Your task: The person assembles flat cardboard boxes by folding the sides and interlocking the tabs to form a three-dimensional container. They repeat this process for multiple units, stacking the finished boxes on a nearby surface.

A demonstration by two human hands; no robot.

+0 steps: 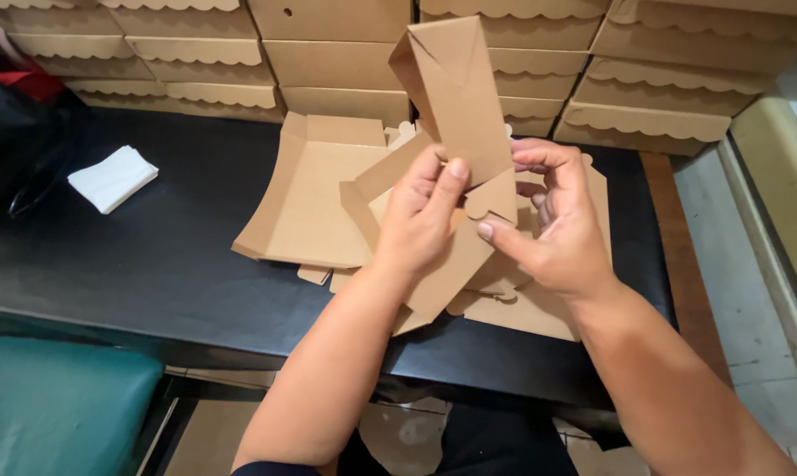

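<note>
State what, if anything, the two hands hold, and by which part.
Both the left hand and right hand hold one flat brown cardboard box blank, pinching its lower middle near a folded flap.

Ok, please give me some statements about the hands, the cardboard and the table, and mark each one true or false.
1. Both hands, left hand and right hand, hold one brown cardboard box blank. True.
2. The table is white. False: it is black.
3. A folded white cloth lies on the table, apart from the hands. True.
4. The finished boxes behind are stacked on the floor. False: they stand at the back of the table.
</note>
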